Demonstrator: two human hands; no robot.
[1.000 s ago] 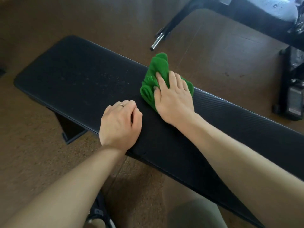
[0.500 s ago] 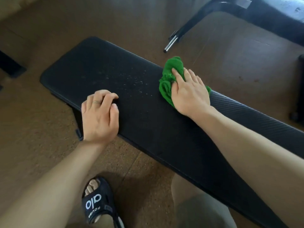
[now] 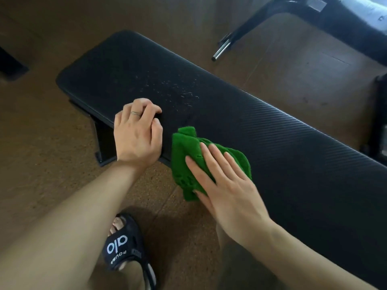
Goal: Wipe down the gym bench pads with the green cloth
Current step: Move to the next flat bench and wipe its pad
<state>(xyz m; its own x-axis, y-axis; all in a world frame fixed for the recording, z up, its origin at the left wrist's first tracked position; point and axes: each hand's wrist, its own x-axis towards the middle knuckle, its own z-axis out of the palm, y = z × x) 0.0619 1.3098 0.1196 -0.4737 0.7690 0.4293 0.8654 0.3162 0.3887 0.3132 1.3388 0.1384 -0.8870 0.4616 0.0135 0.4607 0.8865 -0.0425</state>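
Observation:
A long black bench pad [image 3: 272,147] runs from upper left to lower right. White specks dot its far left part. The crumpled green cloth [image 3: 188,155] lies on the pad's near edge and hangs partly over it. My right hand [image 3: 226,185] presses flat on the cloth with fingers spread. My left hand [image 3: 138,135] rests on the pad's near edge just left of the cloth, fingers curled, a ring on one finger.
The floor is brown and speckled. My foot in a black sandal [image 3: 125,248] stands below the bench. A black frame with a metal tube end [image 3: 219,51] and another padded machine [image 3: 360,15] stand at the upper right. A bench leg [image 3: 102,147] shows under my left hand.
My right hand has dragged the green cloth from the pad's far edge across to its near edge, towards me. My left hand stays on the near edge.

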